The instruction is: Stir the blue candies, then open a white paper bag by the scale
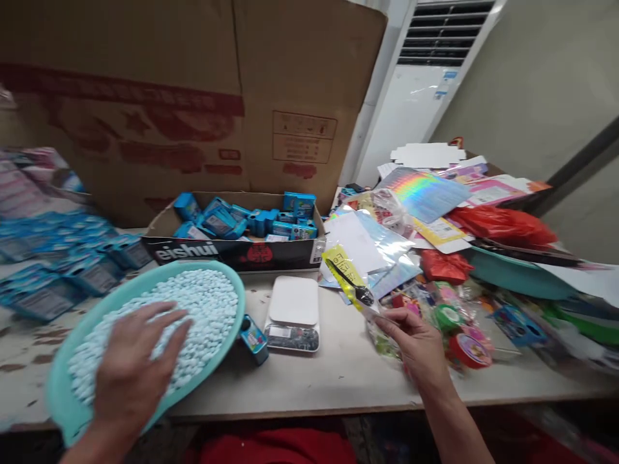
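My left hand is spread over a turquoise plastic basin, fingers apart. It is slightly blurred, and its fingertips are at the heap of small pale-blue pellets filling the basin. Whether any pellets are under the palm is hidden. My right hand pinches the lower, clear end of a yellow printed packet between thumb and fingers. Something dark shows on the packet's lower half. A white digital scale sits between my hands, its pan bare. Next to the basin lies a small blue box.
Behind the scale, an open carton holds several blue boxes, with a tall cardboard box behind it. More blue boxes crowd the left. Wrappers, plastic bags and a red bag pile up on the right. The table's front edge is near me.
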Tool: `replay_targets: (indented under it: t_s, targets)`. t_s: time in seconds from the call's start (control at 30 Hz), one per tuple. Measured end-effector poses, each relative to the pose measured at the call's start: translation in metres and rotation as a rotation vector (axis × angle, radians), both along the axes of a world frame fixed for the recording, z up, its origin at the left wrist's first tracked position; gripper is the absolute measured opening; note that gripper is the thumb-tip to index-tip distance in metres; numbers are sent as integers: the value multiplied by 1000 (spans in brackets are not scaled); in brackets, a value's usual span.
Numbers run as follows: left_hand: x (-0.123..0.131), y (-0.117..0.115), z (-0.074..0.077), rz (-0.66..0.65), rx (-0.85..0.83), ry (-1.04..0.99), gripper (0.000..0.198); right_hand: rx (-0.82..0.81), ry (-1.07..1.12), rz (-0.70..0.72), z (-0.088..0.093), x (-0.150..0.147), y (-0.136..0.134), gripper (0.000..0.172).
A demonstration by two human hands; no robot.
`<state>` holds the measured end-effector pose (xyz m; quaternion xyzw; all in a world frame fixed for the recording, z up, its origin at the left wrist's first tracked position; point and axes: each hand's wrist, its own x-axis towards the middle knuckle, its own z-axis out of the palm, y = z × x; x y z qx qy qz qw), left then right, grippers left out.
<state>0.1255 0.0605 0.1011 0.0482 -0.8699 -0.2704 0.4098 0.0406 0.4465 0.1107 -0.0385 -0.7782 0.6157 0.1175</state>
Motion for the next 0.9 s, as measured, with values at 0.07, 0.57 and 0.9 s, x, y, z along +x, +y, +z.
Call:
replay_targets:
  t_s: [0.07,0.57,0.9]
  targets:
    - [-4,31,6,-182,197,-58,15,-24,16,73,-5,7,-30,27]
    - [-49,130,-18,-418,1452,-457,46,-390,-304,328,-28,45,-92,48]
    - [-51,132,-21,-390,1491,-409,48,-610,-388,248,-33,45,-92,52]
